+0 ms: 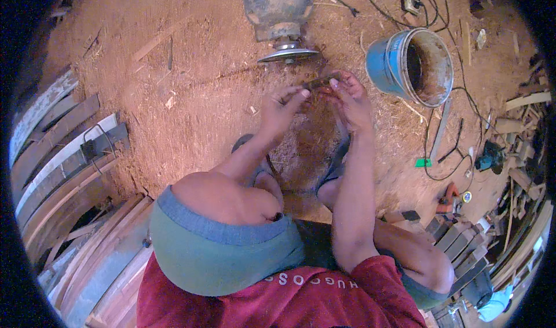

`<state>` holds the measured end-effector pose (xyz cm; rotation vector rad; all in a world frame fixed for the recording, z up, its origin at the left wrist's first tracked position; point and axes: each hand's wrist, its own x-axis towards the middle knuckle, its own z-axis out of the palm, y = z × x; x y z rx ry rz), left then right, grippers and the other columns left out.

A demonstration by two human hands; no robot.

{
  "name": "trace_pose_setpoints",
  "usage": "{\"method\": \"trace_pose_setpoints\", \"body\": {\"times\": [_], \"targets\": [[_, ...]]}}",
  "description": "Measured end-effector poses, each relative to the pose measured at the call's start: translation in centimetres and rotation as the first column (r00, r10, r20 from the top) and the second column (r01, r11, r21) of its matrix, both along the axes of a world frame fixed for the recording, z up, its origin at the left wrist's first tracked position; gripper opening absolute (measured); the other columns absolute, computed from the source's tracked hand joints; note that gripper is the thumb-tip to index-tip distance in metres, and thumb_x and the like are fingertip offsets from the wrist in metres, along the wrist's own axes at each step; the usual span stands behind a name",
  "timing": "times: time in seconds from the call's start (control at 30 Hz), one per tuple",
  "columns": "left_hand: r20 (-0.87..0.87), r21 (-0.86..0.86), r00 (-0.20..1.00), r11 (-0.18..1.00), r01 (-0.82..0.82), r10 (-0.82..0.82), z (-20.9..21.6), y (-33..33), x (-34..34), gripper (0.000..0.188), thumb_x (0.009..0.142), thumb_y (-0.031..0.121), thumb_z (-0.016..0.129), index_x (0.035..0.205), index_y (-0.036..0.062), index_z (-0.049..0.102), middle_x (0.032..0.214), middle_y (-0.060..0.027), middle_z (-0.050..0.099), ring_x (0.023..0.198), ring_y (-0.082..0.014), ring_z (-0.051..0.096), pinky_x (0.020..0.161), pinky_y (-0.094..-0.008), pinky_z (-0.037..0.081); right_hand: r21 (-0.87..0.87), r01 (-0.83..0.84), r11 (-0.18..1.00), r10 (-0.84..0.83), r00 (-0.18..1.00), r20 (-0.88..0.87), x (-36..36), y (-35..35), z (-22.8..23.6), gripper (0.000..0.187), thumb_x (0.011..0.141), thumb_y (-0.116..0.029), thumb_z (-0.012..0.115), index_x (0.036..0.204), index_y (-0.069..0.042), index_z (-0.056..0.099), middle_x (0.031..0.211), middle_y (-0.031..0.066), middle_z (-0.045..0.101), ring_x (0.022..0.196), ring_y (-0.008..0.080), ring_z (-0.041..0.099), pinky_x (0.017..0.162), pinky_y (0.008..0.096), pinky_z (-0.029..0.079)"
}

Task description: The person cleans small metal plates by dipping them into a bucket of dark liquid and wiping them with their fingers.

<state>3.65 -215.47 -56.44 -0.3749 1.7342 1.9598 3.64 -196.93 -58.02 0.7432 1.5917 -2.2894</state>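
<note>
Between my left hand (280, 108) and my right hand (352, 99), a small, dark, narrow piece (318, 85) is held level by its two ends. Thumbs and fingers of both hands are closed on it; its exact kind is too small to tell. Just beyond it, a grey motor-like machine (277, 9) lies on the ground, with a shiny round disc (288, 56) on its near end. The piece appears apart from the disc. Right of my right hand a blue bucket (383, 66) leans toward the right, its mouth showing a brown-stained inside.
Wooden planks (63, 137) are stacked at the left. Cables run over the sawdust-strewn ground from a power strip (412, 2) at the far right. A flat grey bar (441, 130), an orange-red tool (447, 197) and wood offcuts (521, 174) lie to the right.
</note>
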Motion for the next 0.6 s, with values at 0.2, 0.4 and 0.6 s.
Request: {"method": "trace_pose_setpoints", "body": {"times": [0.2,0.4,0.6], "targets": [[-0.107,-0.205,0.986,0.968,-0.144,0.125,-3.7,-4.0,-0.3,0.015,0.086,0.014,0.068,0.089,-0.0012,0.070,0.081,-0.0040,0.068,0.074,-0.0092,0.061,0.066,-0.0241,0.048,-0.171,-0.039,0.984,0.033,0.999,-0.036,0.6,-4.5,-4.4,0.028,0.091,-0.008,0.061,0.116,-0.001,0.050,0.103,0.0136,0.064,0.093,0.0251,0.067,0.080,0.0357,0.056],[-0.319,-0.283,0.930,0.918,-0.279,0.184,-4.0,-5.5,-2.4,0.018,0.085,0.012,0.068,0.095,-0.0025,0.070,0.078,-0.0030,0.068,0.072,-0.0087,0.061,0.065,-0.0237,0.048,-0.181,0.171,0.969,-0.173,0.985,0.005,-0.7,-8.6,-4.3,0.028,0.089,-0.008,0.064,0.113,0.000,0.053,0.101,0.0147,0.065,0.094,0.0286,0.067,0.082,0.0398,0.055],[-0.267,-0.215,0.935,0.931,-0.295,0.235,-3.9,-4.9,-2.9,0.018,0.086,0.012,0.068,0.095,-0.0036,0.069,0.077,-0.0048,0.068,0.070,-0.0079,0.061,0.063,-0.0227,0.049,-0.242,0.252,0.937,-0.276,0.959,-0.070,-1.5,-8.4,-5.2,0.032,0.088,-0.008,0.066,0.115,-0.002,0.052,0.100,0.0142,0.065,0.094,0.0308,0.067,0.082,0.0407,0.055]]}}
